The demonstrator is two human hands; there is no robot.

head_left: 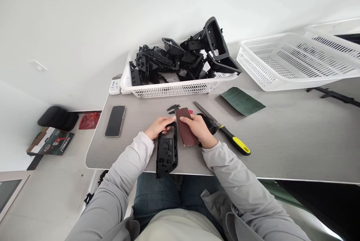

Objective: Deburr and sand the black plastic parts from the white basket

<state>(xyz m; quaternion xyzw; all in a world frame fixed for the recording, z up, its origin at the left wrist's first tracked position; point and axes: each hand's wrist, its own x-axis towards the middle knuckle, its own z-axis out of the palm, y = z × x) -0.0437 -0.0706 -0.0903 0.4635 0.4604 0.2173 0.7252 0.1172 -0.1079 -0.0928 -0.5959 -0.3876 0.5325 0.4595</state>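
Observation:
My left hand (159, 127) is closed round the top end of a black plastic part (167, 152), a long panel with openings and small clips, tilted over the table's front edge. In my right hand (200, 128) is a reddish-brown piece of sandpaper (185, 130), its thumb flat on the face. The sandpaper sits just right of the part's upper end; whether they touch I cannot tell. Behind the sandpaper lies a black caliper (173, 108), partly hidden. To the right of my right hand rests a file (234, 140) with a black and yellow handle.
A white basket (171, 90) heaped with black plastic parts (180, 57) stands at the back. Another white basket (267, 81) is at the right, with a green sheet (243, 101) before it. A phone (115, 121) lies at the left of the table (295, 147).

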